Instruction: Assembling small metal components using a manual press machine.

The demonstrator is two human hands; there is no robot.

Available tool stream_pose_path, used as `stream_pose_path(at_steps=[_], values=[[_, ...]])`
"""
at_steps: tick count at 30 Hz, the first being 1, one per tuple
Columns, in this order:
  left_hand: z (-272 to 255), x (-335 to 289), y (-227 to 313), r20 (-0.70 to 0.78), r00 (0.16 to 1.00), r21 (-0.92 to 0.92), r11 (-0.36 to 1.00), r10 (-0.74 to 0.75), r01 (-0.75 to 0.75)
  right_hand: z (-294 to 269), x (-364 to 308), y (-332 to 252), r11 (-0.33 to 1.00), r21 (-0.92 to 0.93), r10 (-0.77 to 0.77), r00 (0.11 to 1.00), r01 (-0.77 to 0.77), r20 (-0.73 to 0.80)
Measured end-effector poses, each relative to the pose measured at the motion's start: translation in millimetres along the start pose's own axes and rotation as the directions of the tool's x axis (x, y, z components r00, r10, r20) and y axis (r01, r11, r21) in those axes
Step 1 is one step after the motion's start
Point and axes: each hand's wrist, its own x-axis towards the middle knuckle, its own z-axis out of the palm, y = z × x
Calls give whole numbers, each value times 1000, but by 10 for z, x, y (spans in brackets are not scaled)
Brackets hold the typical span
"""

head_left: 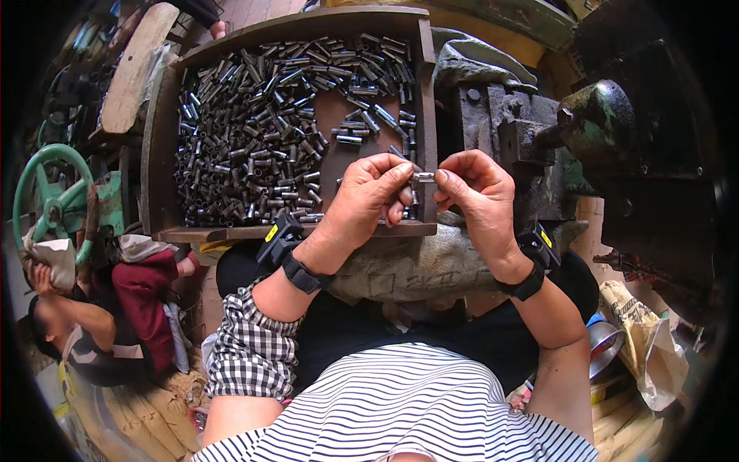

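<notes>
Between my two hands is a short shiny metal tube, held level above the right front corner of a wooden tray. My left hand pinches its left end between thumb and fingers. On the other end, my right hand closes with thumb and forefinger. Fingertips hide both ends of the tube. Many similar metal tubes lie heaped in the left and back of the tray. A few tubes rest loosely on the bare tray bottom, just beyond my left hand.
A dark, greasy machine stands right of the tray. Grey sacking lies under the tray's front edge. At the left are a green handwheel and another person. A metal bowl and paper sack sit at right.
</notes>
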Motion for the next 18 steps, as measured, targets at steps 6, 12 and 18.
stream_pose_path(at_steps=[6, 12, 18], values=[[30, -12, 2, -77, 997, 4, 1000, -17, 17, 0, 34, -35, 992, 87, 93, 996, -91, -19], [159, -76, -21, -145, 987, 128, 991, 66, -47, 55, 6, 6, 999, -38, -30, 999, 29, -43], [143, -126, 214, 251, 952, 221, 968, -173, 117, -131, 77, -174, 855, 264, 329, 861, -445, 387]])
